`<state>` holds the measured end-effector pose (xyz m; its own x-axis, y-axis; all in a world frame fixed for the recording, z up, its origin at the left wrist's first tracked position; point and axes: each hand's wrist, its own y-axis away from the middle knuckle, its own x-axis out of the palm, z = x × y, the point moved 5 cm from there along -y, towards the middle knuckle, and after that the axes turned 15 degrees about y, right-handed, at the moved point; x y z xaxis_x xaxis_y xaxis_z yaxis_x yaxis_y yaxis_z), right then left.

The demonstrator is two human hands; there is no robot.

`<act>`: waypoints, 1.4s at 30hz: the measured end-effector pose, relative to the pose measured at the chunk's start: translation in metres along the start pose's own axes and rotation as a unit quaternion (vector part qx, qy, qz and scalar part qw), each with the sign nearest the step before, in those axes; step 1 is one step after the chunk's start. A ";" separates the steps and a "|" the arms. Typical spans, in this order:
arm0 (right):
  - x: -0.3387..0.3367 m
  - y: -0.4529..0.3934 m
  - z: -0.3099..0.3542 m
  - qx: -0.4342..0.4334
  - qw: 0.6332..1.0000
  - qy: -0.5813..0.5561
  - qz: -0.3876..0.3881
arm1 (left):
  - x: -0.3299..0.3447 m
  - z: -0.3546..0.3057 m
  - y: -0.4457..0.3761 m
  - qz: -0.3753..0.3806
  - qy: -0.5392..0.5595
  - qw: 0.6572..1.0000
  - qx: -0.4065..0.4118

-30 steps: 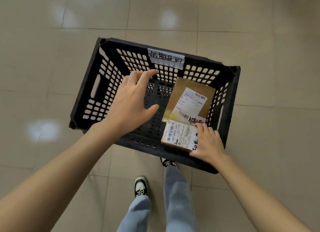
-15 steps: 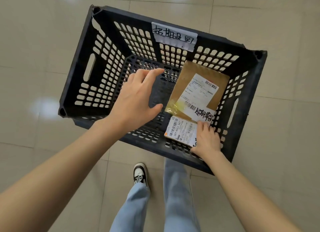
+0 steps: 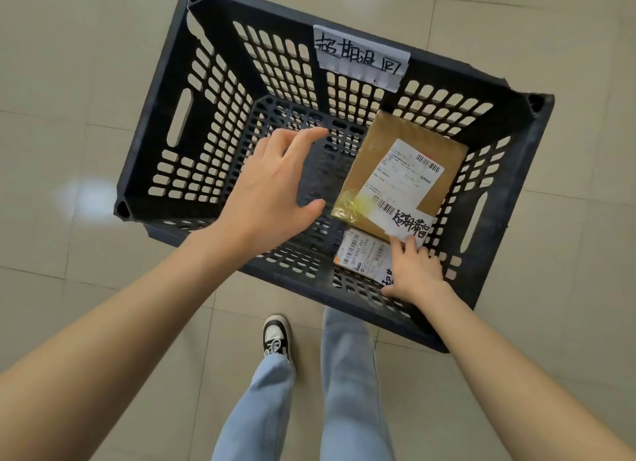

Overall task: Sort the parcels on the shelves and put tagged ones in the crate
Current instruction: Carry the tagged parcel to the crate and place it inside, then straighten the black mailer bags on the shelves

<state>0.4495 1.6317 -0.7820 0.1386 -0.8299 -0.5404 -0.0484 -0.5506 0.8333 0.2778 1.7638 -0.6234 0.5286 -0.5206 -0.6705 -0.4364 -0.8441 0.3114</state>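
Right hand (image 3: 414,274) flat on small parcel (image 3: 361,255), crate (image 3: 165,123) five o'clock; left hand (image 3: 272,199) open, empty. Risk: snagging big parcel's (image 3: 395,171) tag (image 3: 411,224), peeling it.

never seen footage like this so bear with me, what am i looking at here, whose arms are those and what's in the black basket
There is no machine here. A person wears a camera on their head, so the one view looks down along their own bare arms to their jeans and shoe.

On the tiled floor stands a black plastic crate with a handwritten paper label on its far wall. Inside lie two parcels: a brown cardboard box with a shipping label and a handwritten tag, and a smaller parcel just nearer the person.

The right hand rests on the smaller parcel, as if setting it down. The left hand hovers open above the crate, holding nothing.
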 end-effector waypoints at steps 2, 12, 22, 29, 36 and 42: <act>0.001 0.001 0.002 0.011 1.000 0.000 -0.025 | -0.001 0.002 0.001 -0.001 -0.003 1.000 0.000; -0.050 0.009 0.007 0.019 0.995 -0.018 -0.094 | -0.027 -0.001 0.011 -0.025 -0.014 1.000 -0.003; -0.264 0.073 0.073 -0.077 0.949 -0.024 -0.303 | -0.143 -0.038 0.060 -0.159 -0.012 0.987 -0.025; -0.374 0.183 0.209 -0.229 0.880 0.063 -0.412 | -0.271 -0.019 0.200 -0.325 -0.048 0.939 -0.102; -0.388 0.334 0.395 -0.397 0.788 0.166 -0.440 | -0.342 0.011 0.417 -0.480 -0.048 0.850 -0.214; -0.326 0.501 0.562 -0.540 0.671 0.233 -0.452 | -0.350 0.025 0.641 -0.573 -0.080 0.747 -0.326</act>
<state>-0.1756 1.5766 -0.2536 -0.0655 0.0559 -0.9963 0.9734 -0.2159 -0.0762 -0.2055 1.4082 -0.2061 0.1663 0.5712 -0.8038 0.7125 -0.6332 -0.3025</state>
